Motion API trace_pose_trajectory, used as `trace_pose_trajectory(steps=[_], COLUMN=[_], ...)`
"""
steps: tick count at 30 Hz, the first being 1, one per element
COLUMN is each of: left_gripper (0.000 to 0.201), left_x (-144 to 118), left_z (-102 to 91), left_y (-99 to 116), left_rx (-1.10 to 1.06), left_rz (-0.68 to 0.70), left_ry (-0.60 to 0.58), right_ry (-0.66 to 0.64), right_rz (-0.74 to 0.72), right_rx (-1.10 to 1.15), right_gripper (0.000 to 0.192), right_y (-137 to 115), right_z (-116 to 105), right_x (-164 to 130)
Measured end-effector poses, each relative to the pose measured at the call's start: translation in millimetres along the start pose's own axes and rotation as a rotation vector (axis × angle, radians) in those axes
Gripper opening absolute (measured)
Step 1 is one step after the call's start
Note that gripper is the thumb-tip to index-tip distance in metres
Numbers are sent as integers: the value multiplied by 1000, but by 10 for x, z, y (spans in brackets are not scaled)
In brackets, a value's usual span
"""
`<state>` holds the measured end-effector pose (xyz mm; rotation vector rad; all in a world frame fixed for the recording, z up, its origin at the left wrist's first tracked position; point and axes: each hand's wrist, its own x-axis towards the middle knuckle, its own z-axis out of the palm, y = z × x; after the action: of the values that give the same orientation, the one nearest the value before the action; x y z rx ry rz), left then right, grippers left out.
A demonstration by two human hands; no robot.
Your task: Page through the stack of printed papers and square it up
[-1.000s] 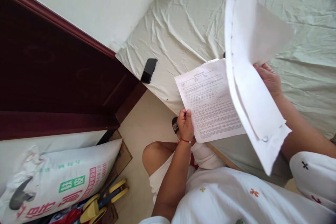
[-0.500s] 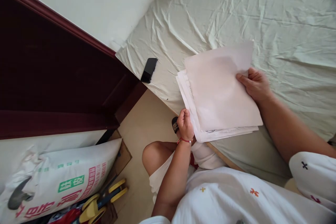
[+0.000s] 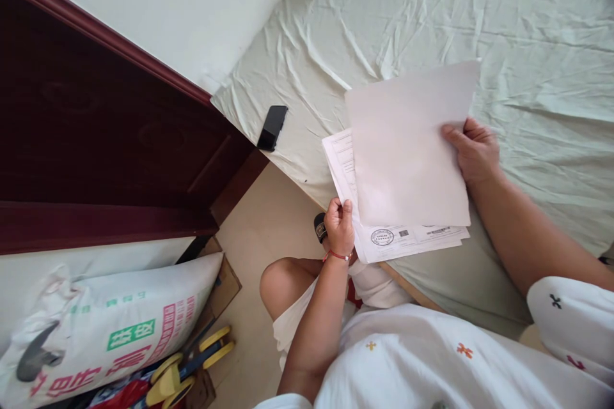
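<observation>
Sheet with its blank side up, held over printed papers above the near edge of the pale green cloth. Right hand: thumb and fingers clamped on the sheet's right edge. Left hand: fingers closed on the papers' left edge. 1 oval stamp shows on the papers, near side. Left, 1 black phone on cloth. Near left, white sack.

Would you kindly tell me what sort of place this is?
Probably a home bedroom: a wrinkled pale sheet spread like bedding, a phone lying on it, and a full sack nearby.
</observation>
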<state>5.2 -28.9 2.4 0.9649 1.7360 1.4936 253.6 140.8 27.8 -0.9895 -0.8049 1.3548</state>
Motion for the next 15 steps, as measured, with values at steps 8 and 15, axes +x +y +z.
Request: trace_pose_trajectory(steps=[8,15], left_gripper=[52,53], left_x=[-13,-17], left_z=[44,64], left_y=[58,65], left_rx=[-96,-139], left_rz=[-85,-117], left_ry=[-4,25], right_ry=[26,49], right_rz=[60,41], right_rx=[104,157], right_gripper=[24,26], right_y=[-47,-136], right_z=[-279,-68], right_x=[194,31])
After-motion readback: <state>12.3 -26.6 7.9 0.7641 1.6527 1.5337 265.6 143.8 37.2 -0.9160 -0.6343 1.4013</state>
